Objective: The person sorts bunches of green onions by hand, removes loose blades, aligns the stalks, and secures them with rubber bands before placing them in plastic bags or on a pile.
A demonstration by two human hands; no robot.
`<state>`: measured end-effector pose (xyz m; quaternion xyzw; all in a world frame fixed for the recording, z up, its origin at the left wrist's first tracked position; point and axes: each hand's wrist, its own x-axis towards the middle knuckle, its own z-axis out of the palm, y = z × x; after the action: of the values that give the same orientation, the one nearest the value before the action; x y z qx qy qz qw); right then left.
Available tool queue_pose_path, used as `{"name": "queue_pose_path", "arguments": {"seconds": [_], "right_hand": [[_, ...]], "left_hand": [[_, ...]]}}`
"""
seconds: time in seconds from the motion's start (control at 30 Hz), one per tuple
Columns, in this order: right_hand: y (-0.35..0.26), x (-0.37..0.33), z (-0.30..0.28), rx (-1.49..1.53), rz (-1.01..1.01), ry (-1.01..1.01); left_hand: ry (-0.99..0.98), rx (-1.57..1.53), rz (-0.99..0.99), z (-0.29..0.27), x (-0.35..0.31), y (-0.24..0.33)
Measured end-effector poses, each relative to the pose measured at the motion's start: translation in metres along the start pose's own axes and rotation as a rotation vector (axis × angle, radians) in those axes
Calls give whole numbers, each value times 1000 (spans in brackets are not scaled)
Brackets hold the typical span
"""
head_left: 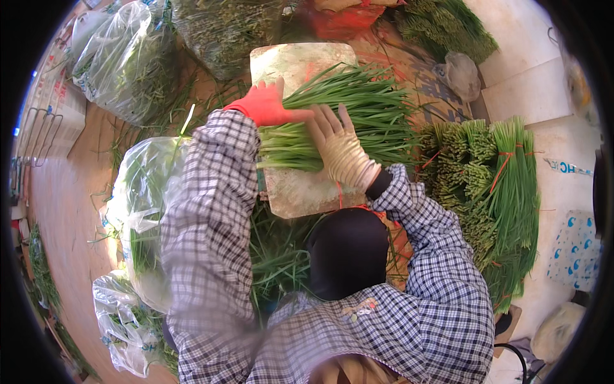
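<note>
A thick pile of long green garlic chives (371, 109) lies across a worn pale board (297, 197), pale stem ends to the left and leaf tips to the right. My left hand (267, 106), in a red glove, is at the far left side of the pile by the stem ends, its fingers spread and thumb pointing right. In a cream glove, my right hand (342, 144) lies flat over the middle of the chives with its fingers stretched out. Neither is wrapped around anything. The thumb of the left reaches close to the fingertips of the right.
Tied bundles of chives (511, 192) are stacked at the right. Clear plastic bags (144, 211) of greens stand along the left, with a larger bag (131, 64) farther back. Loose chives (278, 269) lie below the board. More bundles (444, 29) sit at the far right.
</note>
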<state>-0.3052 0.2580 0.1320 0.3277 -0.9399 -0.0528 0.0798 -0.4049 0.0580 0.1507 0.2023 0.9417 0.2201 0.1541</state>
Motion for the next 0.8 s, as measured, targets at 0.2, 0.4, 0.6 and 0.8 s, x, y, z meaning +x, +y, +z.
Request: {"name": "queue_pose_path", "arguments": {"seconds": [0.2,0.4,0.6,0.8], "right_hand": [[32,34,5,-168,103,83],[41,58,8,230,-97,75],[21,61,24,215,-60,-23],[-5,55,45,180,-49,25]], "left_hand": [[-249,-118,142,17,6,-3],[-140,136,115,20,-12,10],[-74,-193,165,19,-39,-18],[468,-539,76,-12,-154,-128]]}}
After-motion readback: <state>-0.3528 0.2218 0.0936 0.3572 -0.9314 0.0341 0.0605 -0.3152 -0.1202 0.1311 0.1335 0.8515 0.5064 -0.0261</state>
